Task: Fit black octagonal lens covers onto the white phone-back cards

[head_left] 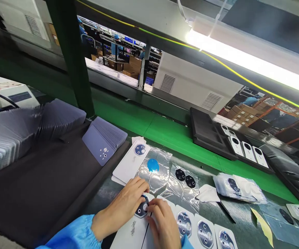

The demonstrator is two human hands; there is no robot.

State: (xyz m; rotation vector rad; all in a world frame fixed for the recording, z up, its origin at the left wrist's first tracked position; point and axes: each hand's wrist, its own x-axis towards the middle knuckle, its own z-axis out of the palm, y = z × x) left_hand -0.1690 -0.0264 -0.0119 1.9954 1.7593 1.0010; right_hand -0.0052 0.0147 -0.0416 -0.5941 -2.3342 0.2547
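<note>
A white phone back cover (132, 226) lies in front of me, with a dark octagonal camera plate (142, 209) at its top end. My left hand (125, 200) is closed over the cover's top left side, its fingertips against the plate. From the right, my right hand (163, 221) pinches at the plate's right edge; its fingers hide part of that edge. Beside it, partly behind my right hand, runs a row of white covers with silvery octagonal plates (184, 223). Just beyond my hands lies a clear plastic sheet with a round blue piece (153, 165).
Stacked white covers (130, 160) lie beyond my left hand. A black tray (61, 183) holds rows of bluish-grey panels (105, 138). Black octagonal stickers (185, 178), a white cloth (208, 193), a dark stick (226, 212) and bagged parts (239, 188) lie right. A green post (70, 55) stands back left.
</note>
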